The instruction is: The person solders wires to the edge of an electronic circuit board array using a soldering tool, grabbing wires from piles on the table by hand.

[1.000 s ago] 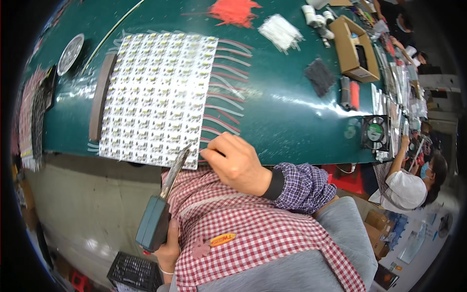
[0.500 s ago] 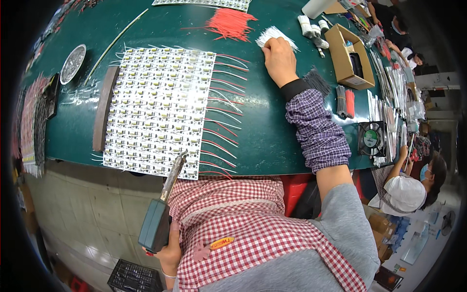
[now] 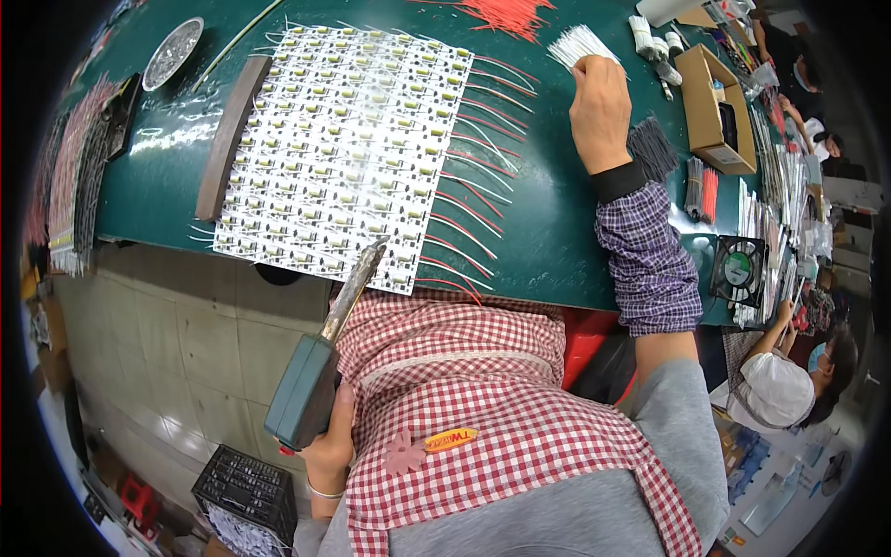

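My left hand (image 3: pixel 332 455) is closed around the handle of a green soldering gun (image 3: pixel 302 390). Its long metal barrel slants up, with the tip over the lower right corner of a white circuit board panel (image 3: pixel 339 158). Rows of small yellow and black parts cover that panel. Red and white wires stick out along its right edge. Up at the right, my right hand (image 3: pixel 601 116) has its fingers pinched at the near edge of a pile of white wires (image 3: pixel 577 42); how many wires they grip is hidden.
A dark bar (image 3: pixel 232 139) lies along the panel's left side. Red wires (image 3: pixel 506 14), dark grey wires (image 3: pixel 655 153), a cardboard box (image 3: pixel 729 153) and a small fan (image 3: pixel 740 269) are also on the green table. A metal bowl (image 3: pixel 174 54) stands far left. Another person (image 3: pixel 775 385) sits at right.
The whole view has shifted, so the table appears higher and further right. My right hand remains at the white wires, and the soldering gun's tip stays over the panel's lower right part.
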`<state>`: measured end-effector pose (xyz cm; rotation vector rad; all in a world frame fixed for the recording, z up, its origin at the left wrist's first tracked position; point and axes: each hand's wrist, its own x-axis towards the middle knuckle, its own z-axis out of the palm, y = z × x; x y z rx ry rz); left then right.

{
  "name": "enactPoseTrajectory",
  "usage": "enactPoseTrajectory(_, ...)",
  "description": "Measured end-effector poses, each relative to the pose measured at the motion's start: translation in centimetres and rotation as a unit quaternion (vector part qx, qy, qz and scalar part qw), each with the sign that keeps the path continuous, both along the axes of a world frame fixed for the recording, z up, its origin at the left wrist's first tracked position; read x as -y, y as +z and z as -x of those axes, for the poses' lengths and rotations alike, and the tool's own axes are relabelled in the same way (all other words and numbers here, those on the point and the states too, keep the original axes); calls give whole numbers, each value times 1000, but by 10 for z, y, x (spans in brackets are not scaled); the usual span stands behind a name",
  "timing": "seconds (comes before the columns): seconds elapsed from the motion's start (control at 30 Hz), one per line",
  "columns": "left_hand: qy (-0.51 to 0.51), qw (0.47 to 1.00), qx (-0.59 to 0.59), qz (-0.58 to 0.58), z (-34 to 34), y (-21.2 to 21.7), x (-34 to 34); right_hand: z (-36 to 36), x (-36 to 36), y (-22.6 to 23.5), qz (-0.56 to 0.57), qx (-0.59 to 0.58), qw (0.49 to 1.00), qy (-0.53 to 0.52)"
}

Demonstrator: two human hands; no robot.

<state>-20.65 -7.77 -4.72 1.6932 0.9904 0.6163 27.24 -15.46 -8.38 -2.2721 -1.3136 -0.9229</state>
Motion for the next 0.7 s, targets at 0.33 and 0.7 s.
enactPoseTrajectory(0.33, -17, 999, -6, 32, 1, 10, 0, -15, 9, -15, 8, -22, 1000, -17)
enactPoseTrajectory(0.7, 23, 991, -34, 124, 9, 21, 5, 190, 15, 49, -71, -390, 896, 199)
